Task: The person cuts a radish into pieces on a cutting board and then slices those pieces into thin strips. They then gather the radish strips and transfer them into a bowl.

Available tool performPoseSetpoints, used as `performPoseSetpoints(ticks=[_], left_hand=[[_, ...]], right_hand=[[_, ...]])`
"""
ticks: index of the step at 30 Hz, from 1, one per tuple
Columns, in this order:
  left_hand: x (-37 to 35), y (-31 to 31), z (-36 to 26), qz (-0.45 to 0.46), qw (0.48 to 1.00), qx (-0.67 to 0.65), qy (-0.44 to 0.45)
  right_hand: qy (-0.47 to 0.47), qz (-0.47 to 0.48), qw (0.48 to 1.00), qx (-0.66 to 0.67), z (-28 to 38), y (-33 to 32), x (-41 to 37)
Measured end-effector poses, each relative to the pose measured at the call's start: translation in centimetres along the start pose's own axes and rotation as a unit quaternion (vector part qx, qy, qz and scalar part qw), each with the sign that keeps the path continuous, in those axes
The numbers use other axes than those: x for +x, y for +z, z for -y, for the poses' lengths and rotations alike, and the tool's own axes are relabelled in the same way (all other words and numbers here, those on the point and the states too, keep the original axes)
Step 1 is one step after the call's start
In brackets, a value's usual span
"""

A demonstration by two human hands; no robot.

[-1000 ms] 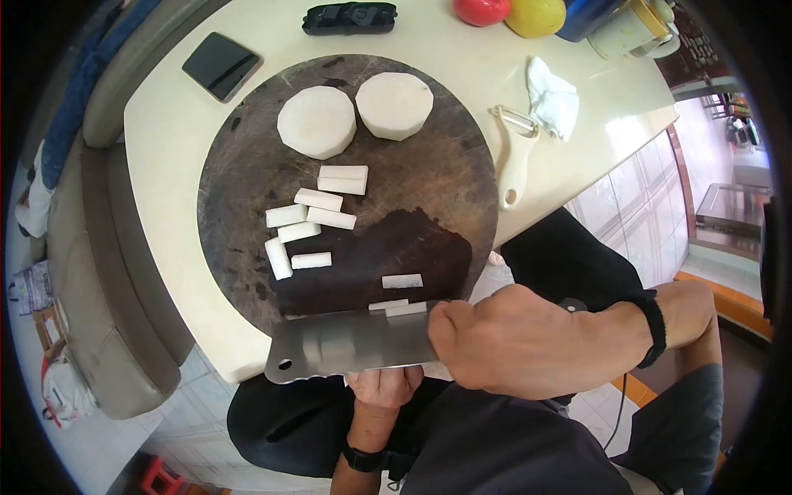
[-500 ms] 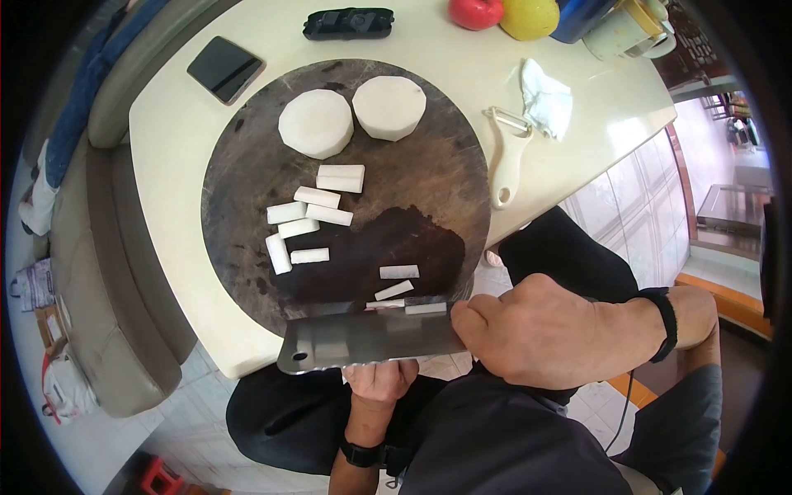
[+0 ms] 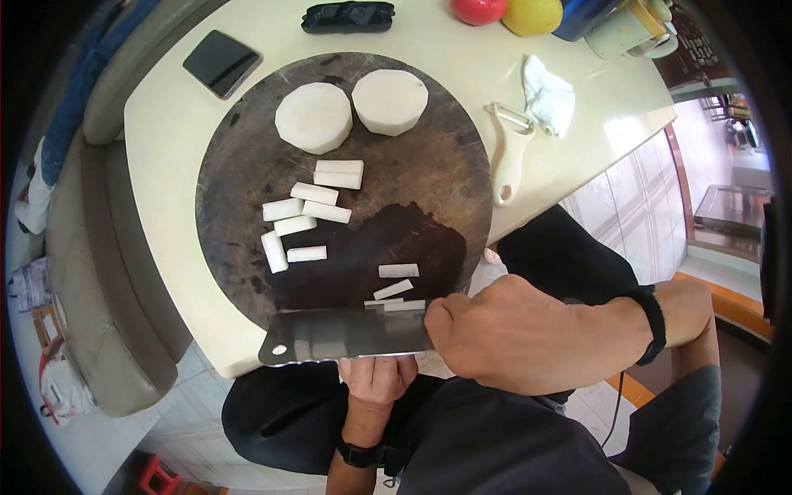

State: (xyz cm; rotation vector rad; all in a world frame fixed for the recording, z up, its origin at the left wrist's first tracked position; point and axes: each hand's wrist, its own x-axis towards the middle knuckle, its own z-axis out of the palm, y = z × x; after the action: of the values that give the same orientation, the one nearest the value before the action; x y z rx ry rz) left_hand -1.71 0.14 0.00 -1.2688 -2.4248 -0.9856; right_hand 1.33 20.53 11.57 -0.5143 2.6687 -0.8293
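My right hand (image 3: 495, 334) is closed around the handle end of a broad metal cleaver (image 3: 342, 334). The blade lies across the near rim of the round dark chopping board (image 3: 412, 181), one long side wavy, with a hole near its tip. Below the blade, my left hand (image 3: 375, 379) has its fingers curled; a bit of white shows beside them, mostly hidden by the cleaver. Just beyond the blade are several thin white strips (image 3: 398, 271). Farther left sit several thicker white vegetable sticks (image 3: 313, 194). Two thick pale rounds, one left (image 3: 313, 118) and one right (image 3: 389, 102), stand at the back.
A white peeler (image 3: 511, 157) and crumpled tissue (image 3: 548, 95) lie right of the board. Behind it are a phone (image 3: 221, 63), a black case (image 3: 347, 17), a red fruit (image 3: 478, 10), a yellow fruit (image 3: 532, 15) and a mug (image 3: 625, 31). A sofa (image 3: 107, 289) stands left.
The cleaver and my right hand have shifted left, the blade now covering more of the board's near rim. My left hand stays nearly in place beneath it.
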Motion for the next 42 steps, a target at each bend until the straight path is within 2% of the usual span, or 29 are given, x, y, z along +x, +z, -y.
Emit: performPoseSetpoints(ticks=[11,14,16,26,29,32,35,37,40,41,42], left_hand=[[0.5,0.5,0.2,-0.029,0.999,0.0,0.021],[0.2,0.6,0.3,-0.02,1.0,-0.007,0.013],[-0.1,0.6,0.5,-0.019,1.0,-0.009,0.018],[-0.5,0.5,0.3,-0.002,1.0,-0.011,0.003],[0.0,0.5,0.2,-0.017,1.0,-0.011,0.015],[0.4,0.7,0.1,-0.038,0.999,0.003,0.026],[1.1,0.4,-0.4,-0.053,0.998,-0.037,-0.001],[1.3,-0.3,-1.2,-0.052,0.996,-0.062,-0.048],[1.5,-0.3,-1.7,-0.105,0.976,-0.149,-0.121],[1.4,-0.5,-1.6,-0.106,0.975,-0.148,-0.128],[1.2,-1.0,-0.7,-0.054,0.982,-0.128,-0.128]], right_hand=[[0.062,-0.027,0.996,0.054,0.0,-0.5,-1.6],[0.06,0.001,0.997,0.057,0.0,-0.6,-1.8],[0.058,0.003,0.998,0.012,-0.3,-0.4,-1.8],[0.06,0.036,0.996,0.053,-0.5,-0.8,-1.0],[0.043,0.014,0.997,0.062,-0.2,-0.1,-0.7],[0.023,-0.049,0.998,0.031,0.1,1.3,-0.5],[0.045,-0.102,0.994,-0.021,-0.7,1.9,-0.4],[0.108,-0.089,0.99,0.003,-0.5,2.0,-0.9],[0.074,-0.152,0.982,0.084,-1.7,1.8,-1.7],[0.056,-0.211,0.968,0.123,-2.2,2.4,-1.5],[-0.034,-0.298,0.949,0.095,-3.9,3.9,-0.7]])
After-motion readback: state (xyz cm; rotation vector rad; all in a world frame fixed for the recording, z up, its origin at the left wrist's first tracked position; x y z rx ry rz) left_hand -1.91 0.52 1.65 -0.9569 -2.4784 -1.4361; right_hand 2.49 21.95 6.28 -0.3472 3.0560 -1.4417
